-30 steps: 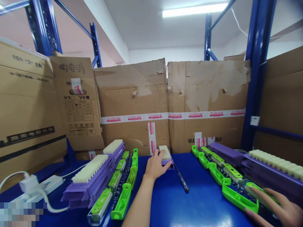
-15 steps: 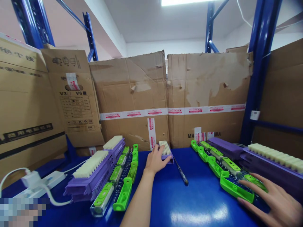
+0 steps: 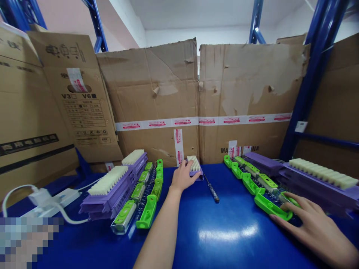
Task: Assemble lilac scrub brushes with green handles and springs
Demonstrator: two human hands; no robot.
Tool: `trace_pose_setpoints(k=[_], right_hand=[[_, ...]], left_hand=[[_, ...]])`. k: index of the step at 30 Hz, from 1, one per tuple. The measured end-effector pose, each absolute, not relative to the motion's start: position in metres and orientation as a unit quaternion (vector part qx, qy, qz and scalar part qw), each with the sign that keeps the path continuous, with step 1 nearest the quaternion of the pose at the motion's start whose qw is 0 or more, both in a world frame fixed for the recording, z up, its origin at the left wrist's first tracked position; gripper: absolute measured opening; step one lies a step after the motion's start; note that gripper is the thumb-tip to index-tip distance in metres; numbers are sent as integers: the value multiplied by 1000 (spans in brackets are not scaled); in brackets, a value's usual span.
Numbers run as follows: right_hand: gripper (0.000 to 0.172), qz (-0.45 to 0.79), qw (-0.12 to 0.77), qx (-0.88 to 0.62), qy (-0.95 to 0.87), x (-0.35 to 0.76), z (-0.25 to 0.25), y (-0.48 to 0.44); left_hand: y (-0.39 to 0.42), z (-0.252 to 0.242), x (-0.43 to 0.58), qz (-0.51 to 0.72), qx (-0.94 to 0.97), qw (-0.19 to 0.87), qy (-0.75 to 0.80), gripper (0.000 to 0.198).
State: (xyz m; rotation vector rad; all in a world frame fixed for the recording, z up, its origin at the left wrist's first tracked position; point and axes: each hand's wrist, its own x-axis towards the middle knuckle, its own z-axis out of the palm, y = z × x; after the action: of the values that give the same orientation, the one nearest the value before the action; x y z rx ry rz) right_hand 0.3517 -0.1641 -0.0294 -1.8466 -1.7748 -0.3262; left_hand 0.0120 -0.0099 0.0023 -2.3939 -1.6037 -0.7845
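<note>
Green covers, lying in rows, seemingly for order.
Left hand spanning brush; right hand splaying over covers; whether grasping, I cannot tell.

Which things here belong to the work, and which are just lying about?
Probably in the work:
bristled purple block, at the left hand
green curved piece, by the right hand
screwdriver, untouched, between the hands

Probably just around:
white power strip
cardboard behind
</note>
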Motion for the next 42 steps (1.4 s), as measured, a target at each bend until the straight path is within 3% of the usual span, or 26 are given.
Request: trace_pose_setpoints(k=[11,25,36,42], right_hand=[[44,-183,278,-657,-676,351,-31,-163],[59,-256,261,-632,-683,331,-22,-173],[46,-262,198,-656,-680,333,-31,-164],[47,-237,206,-657,-685,332,-27,-162]], left_hand=[[-10,3,12,-258,-799,85,-536,53],[-10,2,12,-257,-800,87,-536,53],[-10,2,13,-256,-797,77,-541,54],[-11,3,14,-253,-797,77,-542,54]])
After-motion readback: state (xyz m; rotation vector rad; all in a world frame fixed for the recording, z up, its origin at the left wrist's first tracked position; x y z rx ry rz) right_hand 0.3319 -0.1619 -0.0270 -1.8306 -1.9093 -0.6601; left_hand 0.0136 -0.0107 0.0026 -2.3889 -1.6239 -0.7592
